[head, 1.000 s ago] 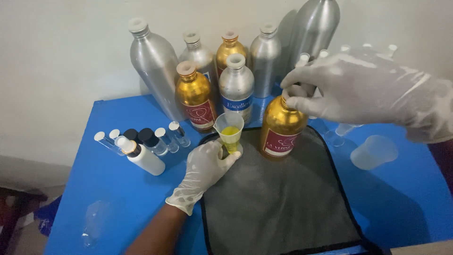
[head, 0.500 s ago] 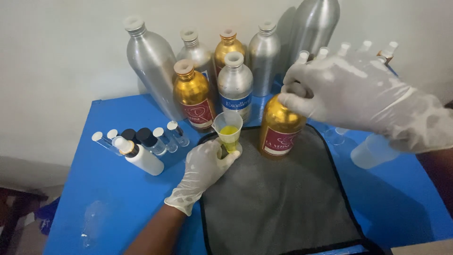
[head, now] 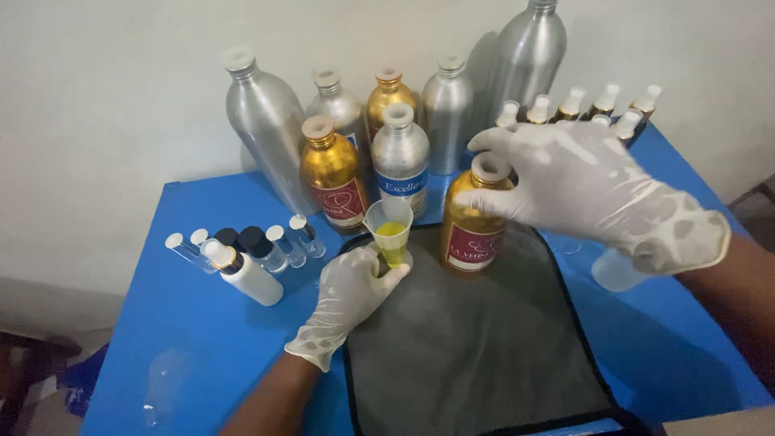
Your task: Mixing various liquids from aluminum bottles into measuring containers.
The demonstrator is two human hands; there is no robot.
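Observation:
My left hand (head: 347,297), in a white glove, grips the base of a small clear measuring cup (head: 389,232) holding yellow liquid, at the far edge of a dark grey cloth (head: 468,339). My gloved right hand (head: 589,190) hovers over a gold bottle with a red label (head: 474,220), fingertips at its uncapped neck. The bottle stands upright on the cloth, just right of the cup.
Behind stand several silver and gold metal bottles (head: 331,173). Small clear vials and a white spray bottle (head: 242,270) lie at the left on the blue table (head: 194,355). A row of small capped bottles (head: 601,105) sits back right; a clear plastic cup (head: 613,270) is under my right wrist.
My right hand has shifted slightly left and lower over the gold bottle's neck. The left hand and cup have stayed put.

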